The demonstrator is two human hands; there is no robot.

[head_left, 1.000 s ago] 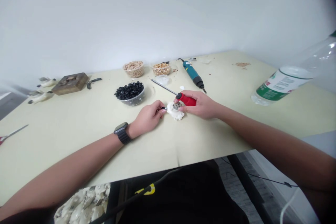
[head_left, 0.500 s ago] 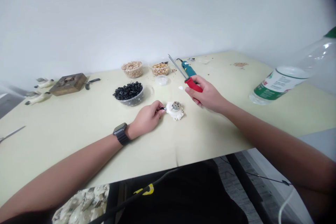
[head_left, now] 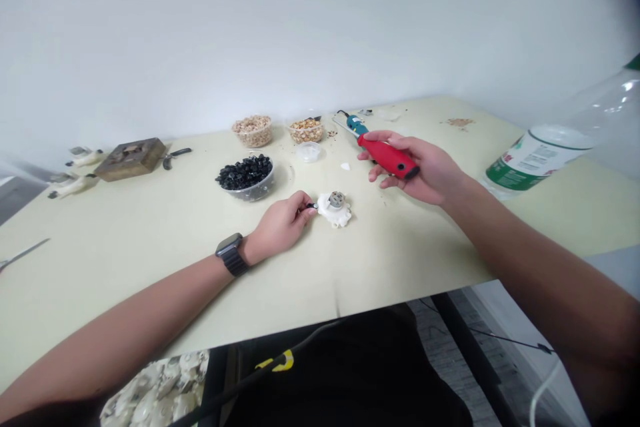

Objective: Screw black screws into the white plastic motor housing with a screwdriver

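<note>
My left hand [head_left: 283,221] rests on the table, thumb and fingers pinching a small black piece [head_left: 312,205]. That piece touches the left edge of a white plastic part [head_left: 334,216] with a lobed rim, which lies on the table. A round grey metal piece [head_left: 337,199] stands up from the white part. To the right and above it, my right hand [head_left: 433,170] is in the air around the red handle of a screwdriver [head_left: 383,153]. Its metal shaft points away toward the wall, and some of my fingers are loosely stretched along the handle.
A tub of black pieces [head_left: 245,177] stands left of centre. Behind are tubs of beige pieces [head_left: 252,131] and yellowish pieces [head_left: 305,129], a small clear lid [head_left: 309,152] and a teal corded tool [head_left: 356,124]. A wooden block [head_left: 131,159] lies left, a large bottle [head_left: 537,160] right.
My right hand has moved to the right and turned, swinging the screwdriver's handle end to the right and lowering its shaft. My left hand and the white part have stayed in place.
</note>
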